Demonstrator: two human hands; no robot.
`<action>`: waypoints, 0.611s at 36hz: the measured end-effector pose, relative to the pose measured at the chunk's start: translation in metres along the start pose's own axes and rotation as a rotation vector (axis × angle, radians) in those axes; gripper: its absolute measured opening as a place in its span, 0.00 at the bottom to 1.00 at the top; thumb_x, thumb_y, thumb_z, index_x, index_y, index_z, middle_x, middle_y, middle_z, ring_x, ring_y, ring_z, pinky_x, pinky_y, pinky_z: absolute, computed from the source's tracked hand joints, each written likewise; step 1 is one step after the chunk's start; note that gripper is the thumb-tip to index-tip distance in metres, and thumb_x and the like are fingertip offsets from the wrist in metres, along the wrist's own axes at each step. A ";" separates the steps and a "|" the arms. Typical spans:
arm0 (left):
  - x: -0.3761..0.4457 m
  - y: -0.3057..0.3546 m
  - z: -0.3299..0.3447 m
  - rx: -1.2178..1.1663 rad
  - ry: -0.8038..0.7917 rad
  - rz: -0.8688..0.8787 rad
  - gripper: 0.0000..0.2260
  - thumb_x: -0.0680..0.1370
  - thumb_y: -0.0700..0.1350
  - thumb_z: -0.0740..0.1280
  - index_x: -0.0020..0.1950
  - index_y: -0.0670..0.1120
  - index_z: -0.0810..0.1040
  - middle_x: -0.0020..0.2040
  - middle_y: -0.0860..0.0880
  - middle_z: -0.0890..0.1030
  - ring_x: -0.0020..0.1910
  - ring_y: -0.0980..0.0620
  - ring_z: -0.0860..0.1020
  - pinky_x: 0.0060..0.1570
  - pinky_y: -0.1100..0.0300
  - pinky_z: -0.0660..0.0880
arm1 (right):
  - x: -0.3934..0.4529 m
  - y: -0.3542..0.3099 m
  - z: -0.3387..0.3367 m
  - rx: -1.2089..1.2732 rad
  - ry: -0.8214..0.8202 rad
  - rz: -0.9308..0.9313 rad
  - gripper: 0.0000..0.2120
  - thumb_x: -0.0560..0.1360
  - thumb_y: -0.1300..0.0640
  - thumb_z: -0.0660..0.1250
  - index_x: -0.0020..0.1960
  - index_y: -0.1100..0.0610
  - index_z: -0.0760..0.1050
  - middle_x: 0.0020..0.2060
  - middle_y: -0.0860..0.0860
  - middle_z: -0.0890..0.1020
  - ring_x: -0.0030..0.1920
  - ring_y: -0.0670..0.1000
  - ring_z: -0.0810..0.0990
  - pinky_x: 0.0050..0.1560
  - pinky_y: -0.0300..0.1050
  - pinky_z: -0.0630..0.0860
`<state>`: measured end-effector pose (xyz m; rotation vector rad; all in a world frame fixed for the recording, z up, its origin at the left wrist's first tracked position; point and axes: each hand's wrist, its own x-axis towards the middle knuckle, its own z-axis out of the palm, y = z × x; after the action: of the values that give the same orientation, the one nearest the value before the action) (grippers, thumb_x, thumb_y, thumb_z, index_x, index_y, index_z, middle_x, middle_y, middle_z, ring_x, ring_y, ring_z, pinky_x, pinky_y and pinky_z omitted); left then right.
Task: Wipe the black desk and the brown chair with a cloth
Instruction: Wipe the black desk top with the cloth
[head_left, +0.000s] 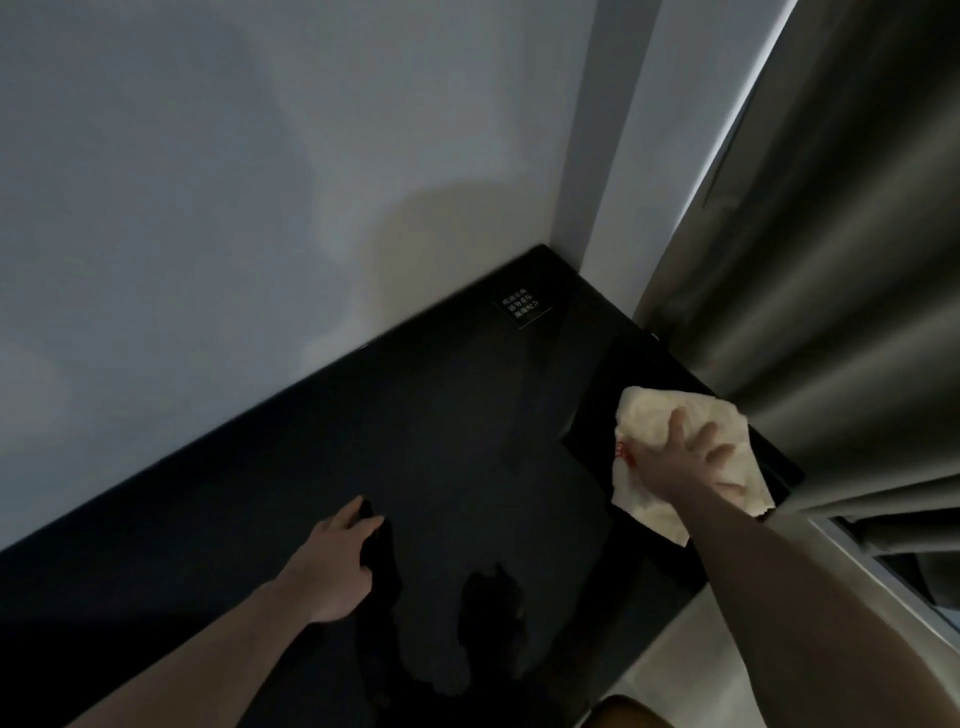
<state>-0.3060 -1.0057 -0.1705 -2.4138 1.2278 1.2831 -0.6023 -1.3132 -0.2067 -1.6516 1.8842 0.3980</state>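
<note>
Right hand (685, 457) flat, fingers spread wide, pressing cream cloth (675, 447) onto black desk (441, 441) at its right end. Desk edge just right of cloth; grey curtain (805, 260) hangs beside that edge, touching or nearly. Wall (234, 182) borders desk beyond both hands. Open glossy desktop between hands. Left hand (335, 558) rests on desk, fingers loosely curled, holding nothing. Small white-lettered label (521, 307) beyond right hand near corner. Cloth rumpled, soft, red marking at edge. Brown chair (618, 713) corner below right forearm.
</note>
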 end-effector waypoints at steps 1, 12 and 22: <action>-0.003 -0.004 -0.001 -0.004 -0.003 -0.017 0.32 0.81 0.43 0.61 0.83 0.56 0.53 0.83 0.54 0.42 0.82 0.44 0.48 0.79 0.49 0.56 | -0.006 -0.003 0.007 -0.013 0.001 -0.020 0.46 0.74 0.25 0.56 0.80 0.40 0.33 0.80 0.52 0.32 0.79 0.65 0.32 0.70 0.81 0.42; -0.010 -0.033 -0.021 -0.033 -0.051 -0.123 0.34 0.81 0.43 0.61 0.83 0.57 0.50 0.83 0.52 0.39 0.82 0.41 0.45 0.79 0.46 0.55 | -0.099 -0.028 0.094 -0.223 -0.097 -0.363 0.48 0.73 0.24 0.54 0.79 0.42 0.29 0.77 0.54 0.26 0.75 0.66 0.24 0.71 0.79 0.37; 0.016 -0.061 -0.027 0.008 -0.089 -0.184 0.48 0.78 0.49 0.70 0.80 0.64 0.34 0.78 0.55 0.27 0.80 0.37 0.35 0.77 0.37 0.57 | -0.021 -0.083 0.060 -0.136 -0.023 -0.249 0.49 0.71 0.22 0.55 0.79 0.39 0.31 0.79 0.53 0.29 0.76 0.66 0.25 0.69 0.81 0.37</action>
<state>-0.2402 -0.9874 -0.1797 -2.3713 0.9606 1.3124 -0.5070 -1.2764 -0.2272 -1.9358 1.6391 0.4460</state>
